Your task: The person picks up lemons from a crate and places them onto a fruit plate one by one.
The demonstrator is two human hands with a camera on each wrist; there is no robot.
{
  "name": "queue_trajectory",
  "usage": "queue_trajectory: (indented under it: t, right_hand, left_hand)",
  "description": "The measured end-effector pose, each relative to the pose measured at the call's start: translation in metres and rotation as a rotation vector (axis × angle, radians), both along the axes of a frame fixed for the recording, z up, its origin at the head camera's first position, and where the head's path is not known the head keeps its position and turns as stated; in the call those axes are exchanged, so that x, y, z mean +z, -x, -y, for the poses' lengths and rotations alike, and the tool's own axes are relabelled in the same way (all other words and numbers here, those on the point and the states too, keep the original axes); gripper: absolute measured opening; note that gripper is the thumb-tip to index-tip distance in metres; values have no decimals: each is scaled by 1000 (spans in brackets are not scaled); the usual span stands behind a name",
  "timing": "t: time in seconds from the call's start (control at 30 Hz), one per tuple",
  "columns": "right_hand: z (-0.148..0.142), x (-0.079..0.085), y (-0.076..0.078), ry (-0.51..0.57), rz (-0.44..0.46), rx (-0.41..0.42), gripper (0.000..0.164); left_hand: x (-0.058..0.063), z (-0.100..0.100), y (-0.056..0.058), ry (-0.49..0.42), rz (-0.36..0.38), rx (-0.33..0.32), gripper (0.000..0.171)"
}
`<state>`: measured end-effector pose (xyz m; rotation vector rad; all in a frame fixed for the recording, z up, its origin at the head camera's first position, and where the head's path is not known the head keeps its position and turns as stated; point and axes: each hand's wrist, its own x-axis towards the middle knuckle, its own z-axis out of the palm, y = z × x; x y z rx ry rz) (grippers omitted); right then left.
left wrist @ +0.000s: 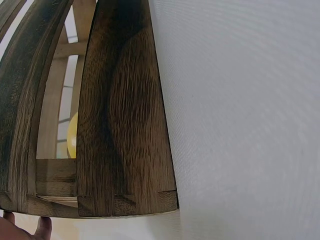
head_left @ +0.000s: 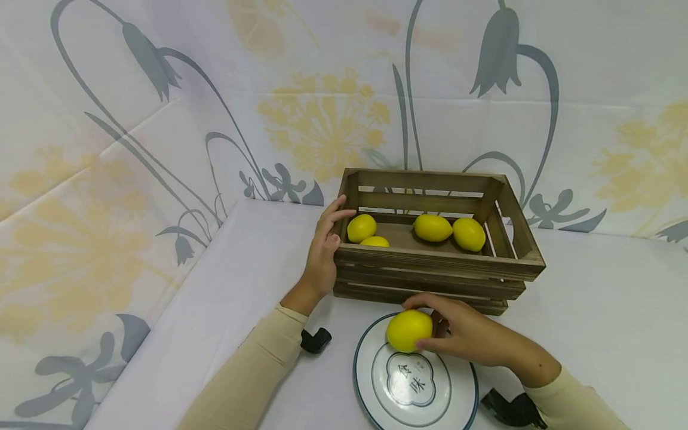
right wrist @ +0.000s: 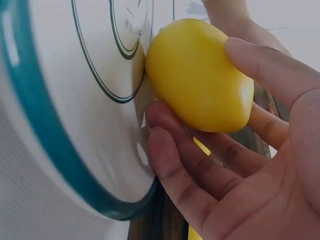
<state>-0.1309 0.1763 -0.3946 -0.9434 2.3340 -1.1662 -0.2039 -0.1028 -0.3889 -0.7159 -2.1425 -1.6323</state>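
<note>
My right hand (head_left: 470, 331) holds a yellow lemon (head_left: 409, 330) between thumb and fingers, over the far part of a white plate (head_left: 371, 388) with a blue rim. In the right wrist view the lemon (right wrist: 200, 75) is close against the plate (right wrist: 65, 100), and the fingertips are near the plate's surface. My left hand (head_left: 321, 251) rests on the left end of a brown wooden crate (head_left: 430, 263), its fingers over the top edge. Several lemons lie inside the crate, among them one lemon (head_left: 433, 228) near the middle. The left wrist view shows the crate's slats (left wrist: 135, 115) and fingertips below them.
The crate stands behind the plate on a white cloth (head_left: 602, 310). A black curved object (head_left: 316, 340) lies beside the left forearm, and another black object (head_left: 513, 409) is by the right sleeve. A flower-patterned cloth (head_left: 333, 77) hangs behind the crate.
</note>
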Motion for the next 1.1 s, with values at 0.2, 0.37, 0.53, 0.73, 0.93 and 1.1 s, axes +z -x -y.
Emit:
queue_trajectory:
  t: [0.2,0.37,0.53,0.73,0.93,1.1]
  right_hand:
    - [-1,5,-1,-43,-11,-21,59]
    - [-2,9,-3,-78,-33,-39,56]
    - [-3,17,-5,-111,-90,-80,52]
    - [-2,25,-12,-112,-230,-130,42]
    - [1,33,-18,-59,-419,-162,38]
    - [3,40,-24,-30,-543,-212,48]
  left_hand:
    - [-3,1,0,3,1,-3,55]
    - [-4,1,0,3,-1,1,55]
    - [-2,1,1,-4,-11,-8,55]
    - [-2,1,1,-7,-12,-12,56]
    - [-1,1,1,-5,-13,-9,56]
    - [0,1,1,-8,-8,-14,56]
